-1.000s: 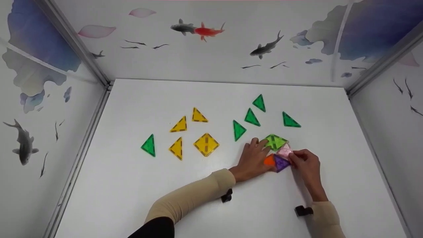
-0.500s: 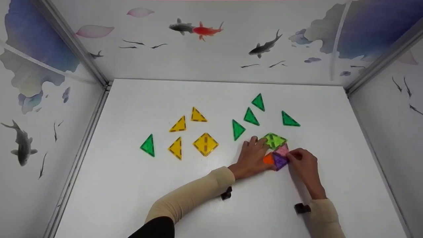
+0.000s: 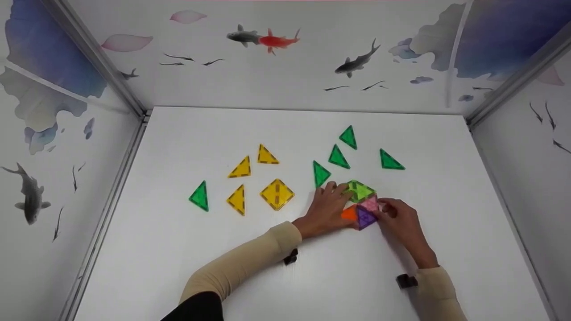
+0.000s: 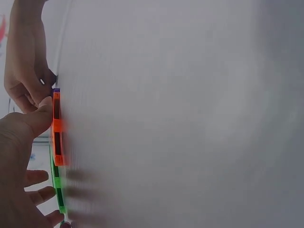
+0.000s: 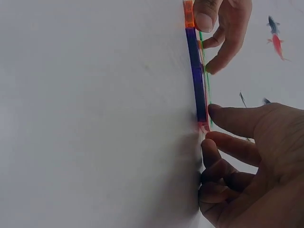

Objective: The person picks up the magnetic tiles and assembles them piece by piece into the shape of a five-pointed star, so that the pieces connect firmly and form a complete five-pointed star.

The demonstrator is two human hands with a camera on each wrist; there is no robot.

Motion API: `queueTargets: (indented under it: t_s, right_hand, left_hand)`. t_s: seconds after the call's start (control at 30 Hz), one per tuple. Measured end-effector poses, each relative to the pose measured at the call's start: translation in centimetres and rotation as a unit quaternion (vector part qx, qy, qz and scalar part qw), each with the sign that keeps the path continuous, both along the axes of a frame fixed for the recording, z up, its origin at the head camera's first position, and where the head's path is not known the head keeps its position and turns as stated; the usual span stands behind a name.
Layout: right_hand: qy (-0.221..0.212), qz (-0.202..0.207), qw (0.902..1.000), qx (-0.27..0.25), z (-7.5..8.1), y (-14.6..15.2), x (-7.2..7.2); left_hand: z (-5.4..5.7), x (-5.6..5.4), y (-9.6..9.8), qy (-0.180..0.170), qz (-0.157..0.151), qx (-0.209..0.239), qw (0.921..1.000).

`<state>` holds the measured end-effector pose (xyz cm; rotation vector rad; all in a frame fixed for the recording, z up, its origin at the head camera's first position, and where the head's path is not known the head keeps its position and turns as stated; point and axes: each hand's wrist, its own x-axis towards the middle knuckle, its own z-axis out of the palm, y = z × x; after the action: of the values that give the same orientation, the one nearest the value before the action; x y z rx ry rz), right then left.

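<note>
Joined translucent magnetic tiles lie between my two hands in the head view. Lime green triangles (image 3: 362,191) form the far part, with a pink triangle (image 3: 369,204), a purple triangle (image 3: 366,217) and an orange triangle (image 3: 349,214) nearer. My left hand (image 3: 328,209) spreads over the left side, thumb on the orange tile (image 4: 57,128) and fingertips at the lime green ones. From the right, my right hand (image 3: 403,225) holds thumb and index finger at the pink tile's outer edge, beside the purple corner. In the right wrist view its other fingers curl against the table.
Several dark green triangles (image 3: 339,157) lie behind the hands, and another green triangle (image 3: 200,196) sits far left. Loose yellow triangles (image 3: 241,167) lie left of centre near a yellow square (image 3: 277,195) of two triangles. White printed walls (image 3: 285,71) bound the white table (image 3: 250,267).
The joined tiles have slid to the left, and my left hand has moved left with them. My right hand has followed, its fingertips staying at the pink and purple edge.
</note>
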<state>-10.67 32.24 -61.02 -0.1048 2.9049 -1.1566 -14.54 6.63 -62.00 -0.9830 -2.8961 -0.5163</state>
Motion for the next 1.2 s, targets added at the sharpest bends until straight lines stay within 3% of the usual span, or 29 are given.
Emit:
queueTargets:
  t_s: [0.23,0.53,0.63,0.8,0.9,1.1,1.2]
  right_hand:
    - [0.009,0.021,0.9997,0.012,-0.1,-0.1,-0.2]
    - [-0.004,0.030,0.9995,0.001,-0.3,0.6,-0.5]
    - [0.003,0.017,0.9997,-0.018,-0.2,1.0,-1.1]
    - [0.056,-0.029,0.9966,-0.052,0.1,2.2,-3.4]
    - [0.075,-0.041,0.9949,-0.055,0.4,2.8,-5.3]
    - [0.055,-0.036,0.9977,-0.017,0.8,3.4,-9.2]
    - [0.036,-0.039,0.9986,0.009,0.7,3.7,-10.6]
  left_hand:
    - [-0.1,-0.2,-0.4,0.004,-0.019,0.011,0.9998]
    - [0.0,-0.4,-0.1,-0.009,-0.010,0.011,0.9999]
    - [0.2,-0.8,-0.5,-0.021,0.002,0.032,0.9993]
    - [0.8,-2.4,-2.3,-0.028,0.030,0.102,0.9939]
    - [1.0,-3.7,-3.6,-0.027,0.048,0.123,0.9909]
    - [1.0,-6.0,-5.9,-0.048,0.103,0.102,0.9884]
    - [1.1,-6.8,-6.6,-0.066,0.113,0.079,0.9883]
